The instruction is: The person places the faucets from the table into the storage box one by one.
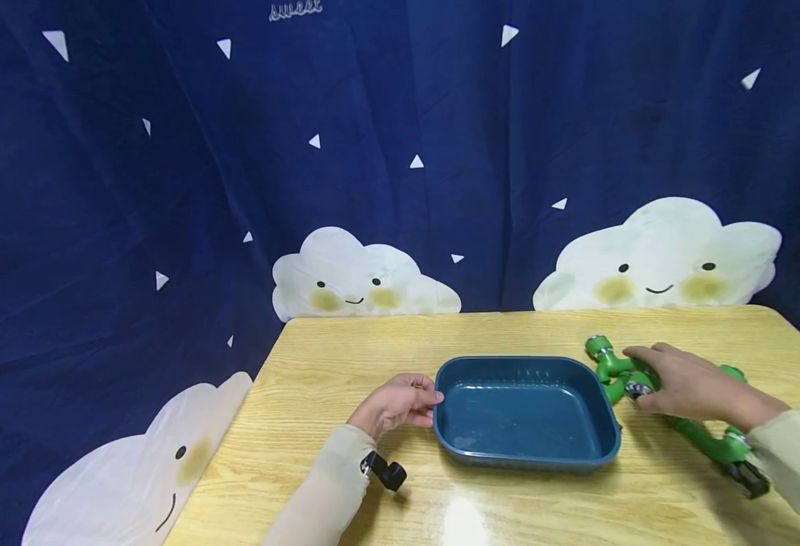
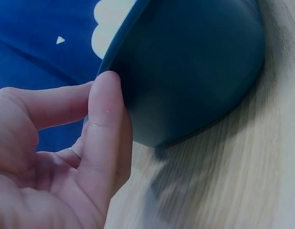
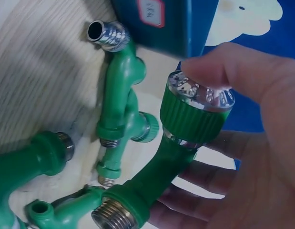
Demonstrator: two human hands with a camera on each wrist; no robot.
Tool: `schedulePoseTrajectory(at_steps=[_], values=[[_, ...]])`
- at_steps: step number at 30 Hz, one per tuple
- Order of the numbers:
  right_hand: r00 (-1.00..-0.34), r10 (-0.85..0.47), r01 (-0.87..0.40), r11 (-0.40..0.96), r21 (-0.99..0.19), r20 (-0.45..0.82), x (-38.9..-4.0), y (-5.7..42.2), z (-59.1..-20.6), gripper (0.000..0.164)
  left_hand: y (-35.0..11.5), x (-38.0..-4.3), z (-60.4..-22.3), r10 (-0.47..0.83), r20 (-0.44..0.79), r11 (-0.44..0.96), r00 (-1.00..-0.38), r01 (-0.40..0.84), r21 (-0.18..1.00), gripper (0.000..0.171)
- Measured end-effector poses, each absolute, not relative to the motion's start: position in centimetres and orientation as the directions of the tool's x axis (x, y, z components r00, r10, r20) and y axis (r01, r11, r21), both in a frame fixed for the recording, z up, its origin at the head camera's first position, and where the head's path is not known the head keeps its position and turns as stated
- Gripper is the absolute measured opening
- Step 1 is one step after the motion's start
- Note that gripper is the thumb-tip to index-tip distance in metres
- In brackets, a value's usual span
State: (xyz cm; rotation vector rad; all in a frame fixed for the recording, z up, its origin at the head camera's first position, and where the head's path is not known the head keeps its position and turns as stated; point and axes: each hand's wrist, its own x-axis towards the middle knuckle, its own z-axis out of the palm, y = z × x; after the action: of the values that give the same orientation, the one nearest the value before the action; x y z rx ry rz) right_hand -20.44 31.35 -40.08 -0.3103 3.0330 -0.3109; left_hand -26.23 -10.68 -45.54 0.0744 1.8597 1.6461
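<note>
My left hand (image 1: 400, 402) pinches the left rim of a rectangular dark blue plastic tub (image 1: 522, 421), which rests on the table. In the left wrist view the tub's outer wall (image 2: 195, 71) fills much of the picture. Right of the tub, my right hand (image 1: 689, 383) holds a green tap (image 3: 178, 162) with a silver-topped, ribbed green knob. Its thumb lies on the knob's top, and the other fingers pass behind the tap. More green taps (image 3: 119, 90) with threaded metal ends lie around it on the table, partly hidden by the hand and forearm in the head view.
The light wooden table (image 1: 345, 349) meets a dark blue curtain (image 1: 386, 98) with white triangles and smiling clouds. A red-edged white label (image 3: 151, 10) sticks to the tub's outside. Another tap (image 1: 713, 444) lies by the right forearm.
</note>
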Motion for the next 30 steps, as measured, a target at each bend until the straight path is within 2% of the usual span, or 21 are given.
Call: schedulePoseTrajectory(at_steps=[15,26,30], values=[[-0.962,-0.272,-0.264,0.944,-0.199,-0.013,-19.3,29.2,-37.5,0.077,-10.3,-26.5,-45.9,0.451,-0.424,0.208,-0.785,-0.37,0.906,0.017],[-0.912,-0.408,-0.409,0.899,-0.159,0.036,-19.4,26.8,-36.0,0.071,-10.7,-26.3,-45.5,0.448,-0.425,0.211,-0.786,-0.37,0.905,0.017],[-0.9,-0.437,-0.433,0.889,-0.15,0.011,-19.3,25.7,-35.5,0.072,-10.7,-26.3,-45.6,0.45,-0.424,0.213,-0.786,-0.367,0.906,0.017]])
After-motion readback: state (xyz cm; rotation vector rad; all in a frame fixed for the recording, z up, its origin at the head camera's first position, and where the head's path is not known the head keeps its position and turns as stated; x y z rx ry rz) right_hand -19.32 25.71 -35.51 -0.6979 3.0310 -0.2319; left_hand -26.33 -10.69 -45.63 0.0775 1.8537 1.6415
